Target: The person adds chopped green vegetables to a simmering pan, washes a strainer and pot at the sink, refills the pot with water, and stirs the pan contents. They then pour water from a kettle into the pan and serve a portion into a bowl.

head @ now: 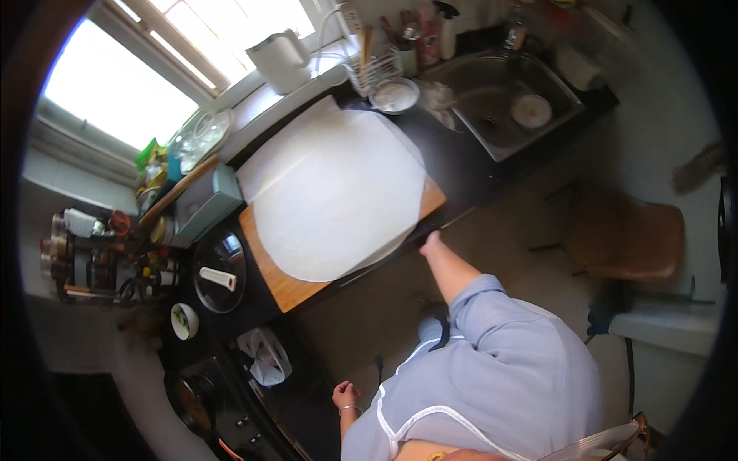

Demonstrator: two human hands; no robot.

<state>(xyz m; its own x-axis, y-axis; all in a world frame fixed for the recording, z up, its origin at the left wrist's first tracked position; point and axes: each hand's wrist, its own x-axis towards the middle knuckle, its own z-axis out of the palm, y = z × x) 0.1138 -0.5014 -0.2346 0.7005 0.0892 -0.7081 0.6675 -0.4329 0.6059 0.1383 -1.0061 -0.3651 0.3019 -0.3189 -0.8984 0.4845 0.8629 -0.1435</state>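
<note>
A very large, thin white sheet, which looks like rolled-out dough (340, 196), covers most of a wooden board (300, 291) on the dark counter. Its near side hangs over the board's front edge. My right hand (430, 244) is at the counter's front edge, close to the board's right corner. Its fingers are blurred and partly hidden, so what it touches cannot be told. Low at my left side hangs my left hand (346, 395), fingers loosely bent, a bracelet on the wrist, nothing seen in it.
A wooden rolling pin (180, 191) rests on a pale box (210, 199) at left. Near it are a lidded pan (216, 297) and a bowl of greens (184, 321). Behind stand a kettle (279, 63) and a bowl of white powder (394, 95); a sink (490, 92) is at right, a chair (634, 236) behind.
</note>
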